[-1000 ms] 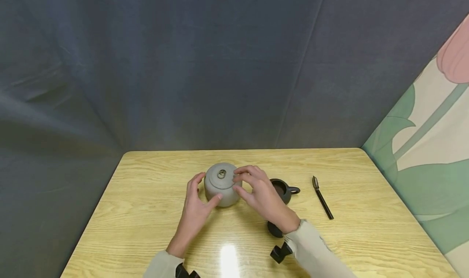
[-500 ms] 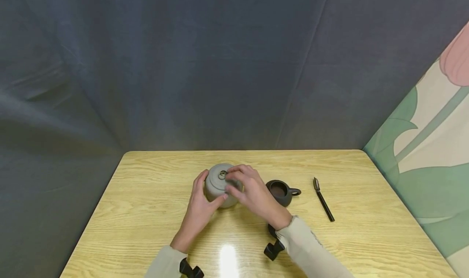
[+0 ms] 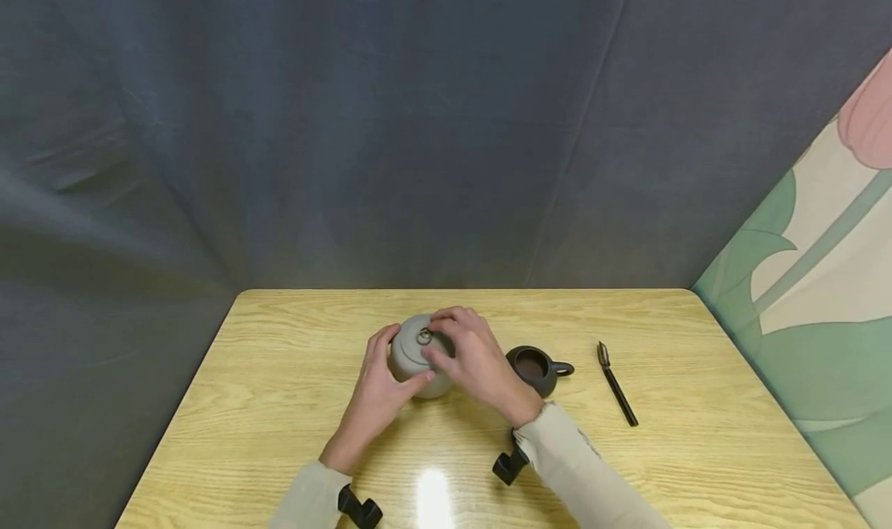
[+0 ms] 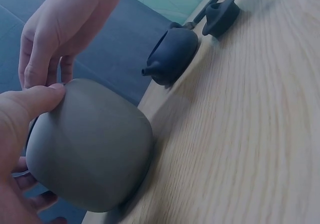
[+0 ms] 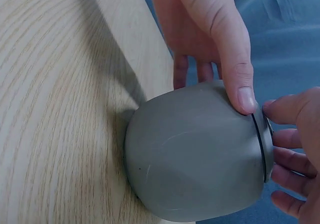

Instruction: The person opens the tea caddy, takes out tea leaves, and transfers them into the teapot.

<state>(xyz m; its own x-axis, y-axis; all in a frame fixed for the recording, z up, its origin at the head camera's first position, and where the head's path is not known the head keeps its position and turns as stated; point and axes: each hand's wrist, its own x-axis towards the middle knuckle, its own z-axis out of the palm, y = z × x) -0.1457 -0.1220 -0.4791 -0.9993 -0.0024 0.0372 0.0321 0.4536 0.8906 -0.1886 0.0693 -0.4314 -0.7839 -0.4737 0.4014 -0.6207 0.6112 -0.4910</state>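
Note:
A round grey jar (image 3: 440,387) stands on the table, its flat lid (image 5: 267,151) in place with a thin dark seam beneath. On top of the lid sits a small ring-shaped knob (image 3: 424,336). My left hand (image 3: 382,388) grips the jar's left side, thumb at the front and fingers around the back. From the right, my right hand (image 3: 477,356) reaches over the jar with curled fingers. Its thumb and fingertips pinch at the lid, on either side of the knob.
Right of the jar stands a dark teapot (image 3: 540,388) with its lid off, spout visible in the left wrist view. Its small dark lid (image 4: 221,16) lies nearby, mostly hidden by the right wrist in the head view. Farther right lies a slim black stick (image 3: 617,386) with a metallic tip.
My right hand has moved left from the jar's right edge onto the lid around the knob. My left hand keeps its grip on the jar, shifting slightly right.

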